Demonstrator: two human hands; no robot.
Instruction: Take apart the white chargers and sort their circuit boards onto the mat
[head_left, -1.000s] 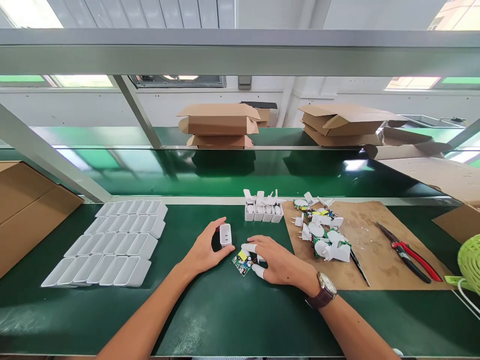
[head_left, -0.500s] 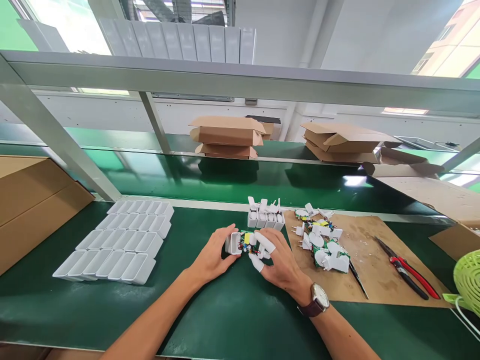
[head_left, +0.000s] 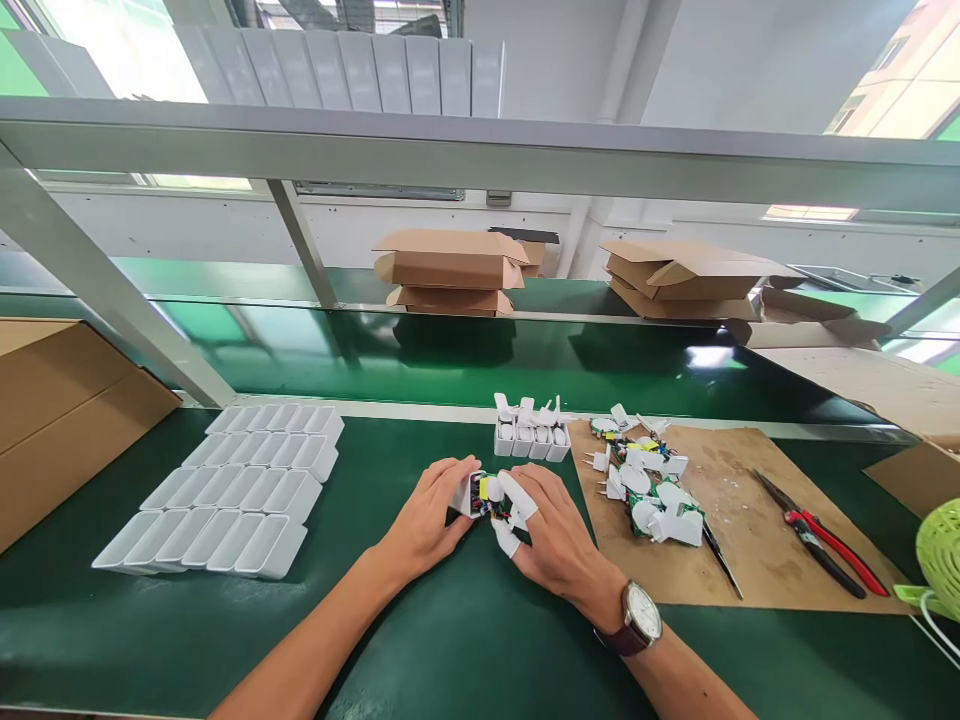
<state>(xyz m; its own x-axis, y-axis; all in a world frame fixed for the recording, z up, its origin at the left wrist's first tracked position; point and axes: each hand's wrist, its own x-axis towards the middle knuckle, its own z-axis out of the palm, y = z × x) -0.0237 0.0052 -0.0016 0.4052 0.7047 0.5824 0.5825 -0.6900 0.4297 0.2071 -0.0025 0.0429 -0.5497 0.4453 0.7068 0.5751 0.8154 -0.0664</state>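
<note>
While gripped from both sides, white charger shell (head_left: 466, 493) sits low over the green worktop (head_left: 420, 640), just in front of the small block of white cases (head_left: 531, 438). Shell: small, boxy, glossy white plastic, open end turned toward the right. Circuit board (head_left: 489, 492) poking out of that open end: green, with a yellow part and a bit of red and black showing; how far in it sits cannot be told.

Left hand (head_left: 427, 518) closed around the shell, fingers curled over its top and far side. Right hand (head_left: 551, 530) pinched narrow on the board, white finger covers on thumb and forefinger, wristwatch (head_left: 637, 617) behind it.

Relative to the shell:
- far to the left, rows of empty white shells (head_left: 225, 488) laid flat in four bands;
- farther left, edge of a cardboard box (head_left: 60, 410);
- to the right, brown cardboard sheet (head_left: 750, 520) carrying a heap of boards and plug parts (head_left: 645, 480);
- farther right on that sheet, red-handled pliers (head_left: 817, 545);
- at the far right edge, a pale green fan (head_left: 941, 548);
- well behind, across the glossy green belt, two stacks of folded cartons (head_left: 450, 270).
</note>
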